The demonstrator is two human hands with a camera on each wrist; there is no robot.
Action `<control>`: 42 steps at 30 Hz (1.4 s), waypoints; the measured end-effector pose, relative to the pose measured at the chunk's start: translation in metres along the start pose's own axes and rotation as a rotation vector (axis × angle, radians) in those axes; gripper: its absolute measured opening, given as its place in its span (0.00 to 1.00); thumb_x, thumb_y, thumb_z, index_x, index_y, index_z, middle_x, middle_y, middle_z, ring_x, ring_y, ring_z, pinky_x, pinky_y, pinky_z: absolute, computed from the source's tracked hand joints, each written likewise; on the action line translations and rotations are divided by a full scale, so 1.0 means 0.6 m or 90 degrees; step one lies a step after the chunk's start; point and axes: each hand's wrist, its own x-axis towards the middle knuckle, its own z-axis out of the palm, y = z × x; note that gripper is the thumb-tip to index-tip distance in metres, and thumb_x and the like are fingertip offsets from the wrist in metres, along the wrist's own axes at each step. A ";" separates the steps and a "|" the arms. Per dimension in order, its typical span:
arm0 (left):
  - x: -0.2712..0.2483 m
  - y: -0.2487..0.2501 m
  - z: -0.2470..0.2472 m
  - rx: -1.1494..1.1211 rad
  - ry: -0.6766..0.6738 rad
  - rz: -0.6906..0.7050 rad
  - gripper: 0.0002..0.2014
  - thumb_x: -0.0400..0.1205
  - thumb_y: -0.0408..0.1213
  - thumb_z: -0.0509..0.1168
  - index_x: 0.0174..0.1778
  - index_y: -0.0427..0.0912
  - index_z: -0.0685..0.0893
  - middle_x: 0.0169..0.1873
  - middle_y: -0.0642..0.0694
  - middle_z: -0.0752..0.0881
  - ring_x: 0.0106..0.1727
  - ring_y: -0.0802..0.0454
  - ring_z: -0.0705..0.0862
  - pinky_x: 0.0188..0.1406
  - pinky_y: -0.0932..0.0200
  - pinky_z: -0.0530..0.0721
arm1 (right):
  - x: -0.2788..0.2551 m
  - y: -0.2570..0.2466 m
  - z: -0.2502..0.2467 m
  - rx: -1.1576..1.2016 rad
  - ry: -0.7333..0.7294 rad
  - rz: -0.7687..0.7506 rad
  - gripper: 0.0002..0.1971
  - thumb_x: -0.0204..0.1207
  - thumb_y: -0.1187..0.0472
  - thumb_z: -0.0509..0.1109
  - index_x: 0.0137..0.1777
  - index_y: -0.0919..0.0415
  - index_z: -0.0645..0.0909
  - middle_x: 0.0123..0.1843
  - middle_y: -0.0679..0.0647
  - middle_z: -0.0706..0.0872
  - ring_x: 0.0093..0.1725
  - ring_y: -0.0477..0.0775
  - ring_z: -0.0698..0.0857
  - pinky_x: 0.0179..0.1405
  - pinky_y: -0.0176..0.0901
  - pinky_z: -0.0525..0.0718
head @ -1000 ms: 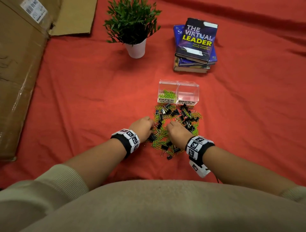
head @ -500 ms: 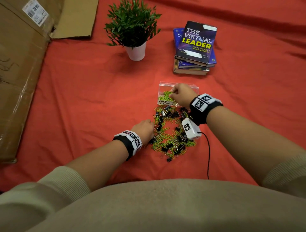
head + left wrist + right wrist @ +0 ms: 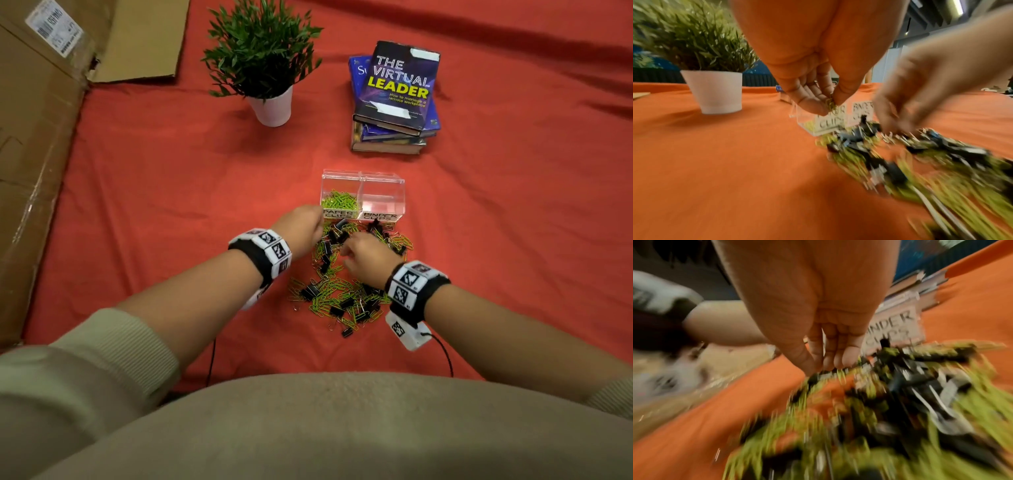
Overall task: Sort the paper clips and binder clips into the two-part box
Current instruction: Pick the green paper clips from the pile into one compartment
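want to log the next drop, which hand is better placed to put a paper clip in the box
Left. The left hand already pinches green paper clips beside the box's paper-clips compartment. The right hand is down on the pile.

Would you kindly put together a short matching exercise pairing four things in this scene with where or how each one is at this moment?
Things:
1. left hand
2. right hand
3. paper clips compartment
4. binder clips compartment

States:
A. holds no clips yet
B. reaching into the mixed pile
C. pinching green clips beside the box
D. partly filled with green clips

Pairs: 1-C, 2-B, 3-D, 4-A
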 end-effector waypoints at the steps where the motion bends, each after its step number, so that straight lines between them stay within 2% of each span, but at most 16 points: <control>1: 0.014 0.007 -0.011 -0.006 0.010 0.006 0.04 0.82 0.31 0.58 0.48 0.37 0.78 0.44 0.41 0.83 0.43 0.45 0.80 0.41 0.54 0.77 | -0.011 0.002 0.015 -0.010 -0.012 -0.008 0.11 0.77 0.59 0.66 0.56 0.61 0.82 0.55 0.55 0.79 0.56 0.53 0.79 0.60 0.47 0.82; 4: 0.054 0.026 -0.028 0.016 0.021 0.014 0.05 0.82 0.30 0.57 0.48 0.37 0.77 0.44 0.41 0.82 0.44 0.43 0.81 0.41 0.51 0.79 | -0.033 0.001 0.046 -0.050 -0.023 -0.043 0.23 0.75 0.54 0.70 0.67 0.64 0.75 0.62 0.57 0.75 0.65 0.56 0.73 0.68 0.47 0.76; 7: 0.081 0.036 -0.025 0.067 0.000 0.003 0.06 0.82 0.30 0.57 0.51 0.36 0.77 0.46 0.39 0.82 0.46 0.40 0.81 0.41 0.49 0.79 | -0.041 -0.002 0.065 -0.091 -0.030 -0.062 0.30 0.75 0.52 0.70 0.74 0.65 0.69 0.68 0.59 0.72 0.69 0.58 0.70 0.72 0.48 0.72; 10: 0.087 0.036 -0.010 0.094 0.001 -0.002 0.08 0.82 0.33 0.61 0.55 0.38 0.79 0.53 0.40 0.82 0.57 0.41 0.80 0.55 0.46 0.81 | -0.046 -0.002 0.076 -0.120 -0.047 -0.062 0.27 0.78 0.53 0.68 0.73 0.67 0.70 0.68 0.62 0.72 0.69 0.61 0.71 0.71 0.51 0.72; 13: 0.066 0.036 0.003 0.072 0.069 0.011 0.16 0.81 0.40 0.66 0.63 0.40 0.77 0.60 0.44 0.79 0.63 0.46 0.75 0.64 0.50 0.77 | -0.050 0.000 0.081 -0.107 -0.036 -0.074 0.19 0.78 0.58 0.67 0.63 0.71 0.77 0.60 0.65 0.77 0.62 0.66 0.76 0.63 0.58 0.77; 15: 0.036 0.037 0.009 0.038 0.092 0.017 0.15 0.80 0.41 0.67 0.61 0.42 0.77 0.58 0.47 0.78 0.60 0.49 0.76 0.60 0.54 0.77 | -0.052 0.001 0.081 -0.088 -0.017 -0.077 0.14 0.78 0.63 0.66 0.58 0.72 0.79 0.56 0.66 0.79 0.58 0.67 0.78 0.58 0.59 0.79; 16: 0.019 0.035 0.014 0.032 0.072 0.021 0.13 0.80 0.42 0.67 0.58 0.43 0.77 0.56 0.48 0.78 0.58 0.50 0.77 0.56 0.55 0.78 | -0.051 0.003 0.080 -0.080 -0.014 -0.077 0.12 0.78 0.64 0.64 0.57 0.72 0.79 0.55 0.66 0.80 0.58 0.67 0.78 0.58 0.57 0.79; 19: -0.033 0.022 0.034 0.068 -0.074 0.004 0.08 0.78 0.45 0.66 0.49 0.47 0.79 0.49 0.48 0.82 0.51 0.48 0.82 0.41 0.57 0.76 | -0.047 0.008 0.075 -0.056 0.001 -0.069 0.11 0.79 0.65 0.63 0.56 0.71 0.79 0.56 0.65 0.81 0.59 0.64 0.78 0.60 0.51 0.75; 21: -0.063 0.010 0.052 0.105 -0.145 -0.007 0.10 0.76 0.48 0.67 0.47 0.47 0.80 0.48 0.47 0.84 0.49 0.47 0.83 0.38 0.57 0.77 | -0.042 0.014 0.073 -0.031 0.013 -0.041 0.10 0.79 0.64 0.62 0.55 0.70 0.80 0.55 0.63 0.81 0.59 0.63 0.78 0.59 0.49 0.75; 23: -0.084 0.001 0.070 0.114 -0.173 -0.007 0.15 0.74 0.51 0.69 0.49 0.46 0.78 0.49 0.46 0.84 0.50 0.45 0.84 0.42 0.53 0.81 | -0.038 0.018 0.070 -0.003 0.029 -0.004 0.10 0.78 0.65 0.62 0.55 0.68 0.80 0.55 0.61 0.81 0.59 0.61 0.78 0.58 0.49 0.77; 26: -0.100 -0.006 0.088 0.095 -0.168 -0.013 0.17 0.75 0.48 0.69 0.53 0.43 0.77 0.53 0.43 0.83 0.53 0.43 0.83 0.47 0.50 0.82 | -0.038 0.011 0.068 0.029 0.058 0.013 0.13 0.77 0.60 0.66 0.59 0.64 0.79 0.57 0.58 0.78 0.61 0.58 0.77 0.61 0.48 0.79; 30: -0.099 -0.012 0.090 0.048 -0.129 -0.019 0.14 0.75 0.44 0.68 0.53 0.42 0.79 0.52 0.42 0.83 0.54 0.42 0.82 0.50 0.51 0.81 | -0.043 -0.012 0.081 -0.040 0.037 -0.002 0.31 0.71 0.46 0.72 0.69 0.63 0.72 0.64 0.59 0.73 0.66 0.58 0.71 0.71 0.49 0.73; 32: -0.094 -0.016 0.082 0.017 -0.088 -0.034 0.13 0.76 0.42 0.69 0.54 0.43 0.80 0.53 0.43 0.83 0.55 0.43 0.82 0.52 0.53 0.79 | -0.044 -0.016 0.090 -0.060 0.027 0.001 0.36 0.70 0.43 0.74 0.72 0.64 0.70 0.65 0.60 0.71 0.68 0.59 0.69 0.72 0.51 0.71; 35: -0.088 -0.025 0.066 -0.007 -0.040 -0.061 0.13 0.76 0.42 0.69 0.54 0.45 0.79 0.53 0.45 0.81 0.55 0.44 0.81 0.53 0.51 0.81 | -0.042 -0.012 0.093 -0.037 0.039 0.003 0.27 0.74 0.49 0.71 0.69 0.63 0.72 0.64 0.58 0.73 0.67 0.58 0.71 0.71 0.50 0.72; 38: -0.090 -0.035 0.059 0.007 -0.030 -0.079 0.12 0.77 0.42 0.68 0.54 0.45 0.79 0.53 0.46 0.79 0.54 0.46 0.81 0.53 0.49 0.82 | -0.042 0.000 0.082 -0.007 0.058 0.011 0.18 0.78 0.54 0.68 0.64 0.63 0.76 0.60 0.57 0.76 0.64 0.57 0.74 0.67 0.47 0.75; 42: -0.107 -0.037 0.065 0.022 -0.068 -0.075 0.10 0.76 0.42 0.68 0.51 0.45 0.80 0.50 0.46 0.80 0.52 0.46 0.81 0.51 0.50 0.82 | -0.041 0.008 0.079 0.008 0.082 0.022 0.19 0.78 0.53 0.68 0.64 0.63 0.76 0.60 0.57 0.76 0.64 0.57 0.75 0.68 0.49 0.76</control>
